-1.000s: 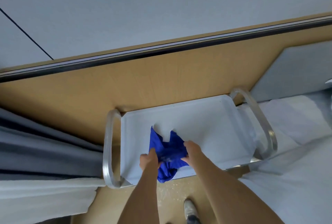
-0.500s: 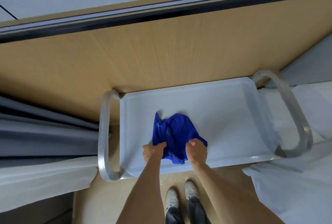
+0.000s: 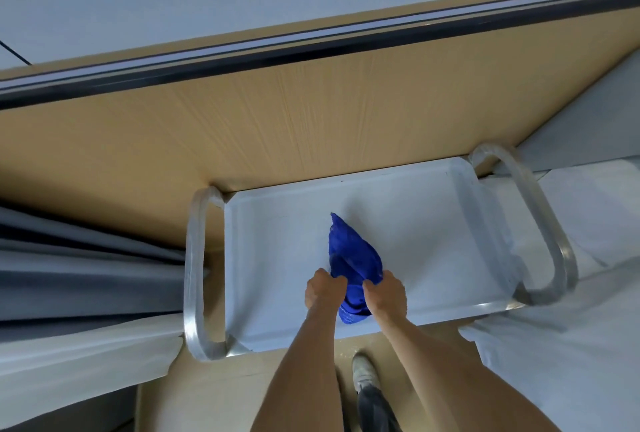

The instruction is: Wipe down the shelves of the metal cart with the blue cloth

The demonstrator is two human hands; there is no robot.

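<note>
From the head camera, the blue cloth [image 3: 355, 258] is lying bunched on the top shelf [image 3: 433, 241] of the metal cart [image 3: 195, 276], near the front edge and about midway along it. The left hand [image 3: 323, 289] and the right hand [image 3: 385, 291] are both pinching its near end, grips clenched on the fabric and close together. The cloth's long axis is running straight away from the hands toward the wooden wall panel [image 3: 242, 127]. Neither hand is nearer; bare shelf is lying to both sides, more to the right.
</note>
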